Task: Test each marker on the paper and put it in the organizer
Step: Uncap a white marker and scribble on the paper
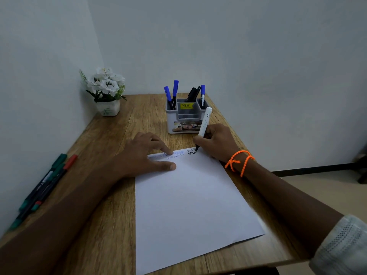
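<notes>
The right hand point(215, 143) hid the lower barrel of its marker point(205, 122). Just beyond it, the organizer point(185, 118) concealed its pens' lower ends, and its label print was too small to read.

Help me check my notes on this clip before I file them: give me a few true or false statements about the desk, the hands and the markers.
1. The right hand holds a white marker with its tip on the paper. True.
2. The left hand grips a blue marker. False: it lies flat, fingers on the paper, holding nothing.
3. The organizer is empty. False: several blue and black markers stand in it.
4. Green and red markers lie along the desk's left edge. True.
5. The flower pot sits on the paper. False: it stands in the far left corner, apart.
</notes>
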